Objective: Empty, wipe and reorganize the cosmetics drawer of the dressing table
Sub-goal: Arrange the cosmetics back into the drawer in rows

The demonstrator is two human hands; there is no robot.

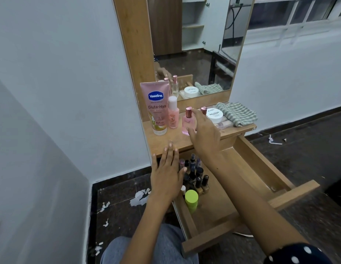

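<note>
Fingers of the right hand (203, 130) are spread and slightly bent beside the pink perfume bottle (188, 121), reaching toward its rose-gold cap; whether they touch the bottle I cannot tell, and they grip nothing. The left hand (168, 174) lies flat with straight, parted fingers, its tips on the front edge of the dressing table top (175, 141) and its palm over the left end of the open drawer (242, 180).

The drawer is pulled well out, its long axis running from the table toward the person. Inside, along its left side, stand a cluster of dark nail polish bottles (197, 178), all upright with caps up, and nearer the person a lime-green capped bottle (191, 200), also upright.

On the table top, a pink Vaseline tube (156, 108) stands on its cap at the left, then a small pink spray bottle (173, 114), the perfume bottle, a white nail polish remover jar (215, 115) stacked on a clear case, and a striped green cloth (237, 113) crumpled at the right end. A mirror (194, 44) in a wooden frame rises behind them. The walls are pale blue-grey; the dark floor (118, 206) carries scattered white paper scraps (140, 197).
</note>
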